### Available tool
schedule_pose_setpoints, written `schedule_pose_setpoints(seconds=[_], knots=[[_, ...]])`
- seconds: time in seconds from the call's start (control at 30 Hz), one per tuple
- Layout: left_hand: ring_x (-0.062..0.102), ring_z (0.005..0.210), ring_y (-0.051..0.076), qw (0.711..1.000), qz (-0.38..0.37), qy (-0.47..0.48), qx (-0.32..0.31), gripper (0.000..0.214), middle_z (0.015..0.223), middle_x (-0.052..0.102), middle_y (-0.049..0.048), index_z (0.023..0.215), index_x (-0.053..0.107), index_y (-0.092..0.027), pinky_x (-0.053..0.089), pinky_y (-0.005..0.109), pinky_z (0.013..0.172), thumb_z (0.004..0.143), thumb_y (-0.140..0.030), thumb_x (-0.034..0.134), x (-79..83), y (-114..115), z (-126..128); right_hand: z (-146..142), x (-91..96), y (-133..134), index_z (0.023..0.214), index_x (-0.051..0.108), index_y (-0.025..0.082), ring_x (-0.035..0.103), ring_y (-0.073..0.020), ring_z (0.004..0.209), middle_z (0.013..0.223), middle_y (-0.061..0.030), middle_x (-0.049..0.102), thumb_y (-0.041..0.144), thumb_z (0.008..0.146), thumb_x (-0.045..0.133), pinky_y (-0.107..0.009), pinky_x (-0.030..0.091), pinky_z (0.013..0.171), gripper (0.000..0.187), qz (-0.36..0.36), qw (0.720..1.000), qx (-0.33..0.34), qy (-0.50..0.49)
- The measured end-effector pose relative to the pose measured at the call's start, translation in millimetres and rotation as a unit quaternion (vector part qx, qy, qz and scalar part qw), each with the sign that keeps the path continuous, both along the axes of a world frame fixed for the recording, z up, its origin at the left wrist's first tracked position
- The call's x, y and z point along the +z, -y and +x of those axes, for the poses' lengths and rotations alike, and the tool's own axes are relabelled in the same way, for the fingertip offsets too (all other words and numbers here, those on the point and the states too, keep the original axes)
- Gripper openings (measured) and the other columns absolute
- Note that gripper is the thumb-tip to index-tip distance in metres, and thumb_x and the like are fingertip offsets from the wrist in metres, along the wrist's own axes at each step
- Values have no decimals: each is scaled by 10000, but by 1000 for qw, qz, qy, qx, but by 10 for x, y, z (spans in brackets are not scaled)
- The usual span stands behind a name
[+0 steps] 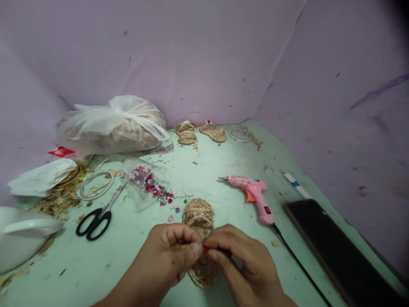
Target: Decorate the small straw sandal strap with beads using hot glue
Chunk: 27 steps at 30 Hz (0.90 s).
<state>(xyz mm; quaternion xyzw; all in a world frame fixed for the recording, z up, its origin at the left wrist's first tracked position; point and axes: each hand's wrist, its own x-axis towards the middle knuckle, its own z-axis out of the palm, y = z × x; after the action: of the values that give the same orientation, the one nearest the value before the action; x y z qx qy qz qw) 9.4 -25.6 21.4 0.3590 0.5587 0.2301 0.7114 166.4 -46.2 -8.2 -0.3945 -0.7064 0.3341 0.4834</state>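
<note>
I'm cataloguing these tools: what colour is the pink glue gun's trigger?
The trigger is orange; it shows best in the head view.

At 12 o'clock, beyond the woven slipper (199, 209), I have an open lane of desk (203, 181) between the spilled beads (160, 192) and the pink glue gun (247, 183). The tipped cup (138, 198) blocks 10 to 11 o'clock, scissors (103, 209) 9 to 10. Glue gun stands at 1; its cord (297, 259) crosses 3 to 4, before the phone (338, 247).
</note>
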Motion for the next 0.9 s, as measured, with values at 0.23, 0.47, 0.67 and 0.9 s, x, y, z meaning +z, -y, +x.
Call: schedule_pose_setpoints(seconds=[0.23,0.47,0.67,0.9], knots=[[230,377,26,999,19,-20,-34,245,393,374,-85,547,546,-134,142,203,392,524,-329,693,31,-63,8,-59,2,5,844,682,222,607,-141,612,690,-34,646,54,767,515,-245,506,539,250,-12,999,-1,-39],[223,382,22,1000,19,11,-20,226,439,377,-84,616,559,-131,130,194,393,602,-326,673,51,-61,-53,214,74,-79,957,643,214,637,-167,665,799,-45,688,199,780,569,-281,518,587,193,2,991,-116,63],[280,412,28,992,109,-20,56,197,474,412,-69,634,593,-130,183,169,395,611,-298,694,127,-275,-222,829,189,-390,791,675,227,634,-281,634,716,-77,695,482,797,456,-323,378,467,336,-225,781,-327,483],[307,401,30,989,120,-19,80,191,458,435,-70,664,583,-135,211,154,390,644,-294,686,-16,-385,-220,790,48,-501,899,650,165,630,-257,651,736,-109,672,286,776,422,-288,326,477,286,-276,778,-284,488]])
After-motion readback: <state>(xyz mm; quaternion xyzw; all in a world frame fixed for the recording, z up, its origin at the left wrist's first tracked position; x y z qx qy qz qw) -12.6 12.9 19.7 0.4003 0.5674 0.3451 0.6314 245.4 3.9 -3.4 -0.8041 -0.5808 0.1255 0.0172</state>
